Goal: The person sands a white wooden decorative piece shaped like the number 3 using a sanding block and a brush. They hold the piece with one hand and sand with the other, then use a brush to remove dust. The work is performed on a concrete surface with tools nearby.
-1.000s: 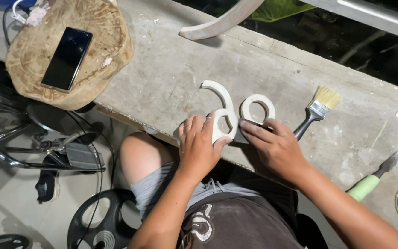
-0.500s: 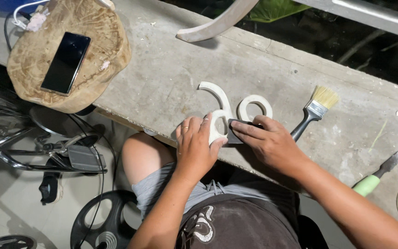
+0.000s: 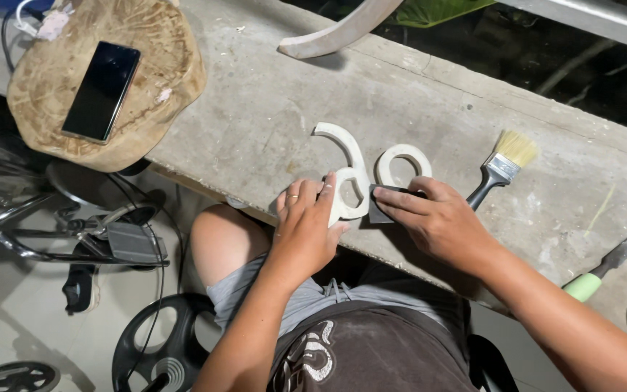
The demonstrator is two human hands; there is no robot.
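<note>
Right now the white curved piece (image 3: 346, 181) — shaped like a six, loop toward you — lies flat at the near edge of the concrete bench (image 3: 255, 109), and you're pinning it there. Your left hand (image 3: 306, 229) lies over its loop, fingers curled down and pressing, so it can't skid. Your right hand (image 3: 437, 218) pinches a small dark sanding pad (image 3: 382, 207) with closed fingers, its edge against the loop's right side — working that rim, I'd say. Just beyond the pad sits a white ring piece (image 3: 404, 161), apart from your grip. Further right a paintbrush (image 3: 498, 167) lies within easy reach, and a green-handled chisel (image 3: 596, 276) rests near the right end. Off the left end, a phone (image 3: 101, 91) rests on a wooden stump (image 3: 161, 65).
</note>
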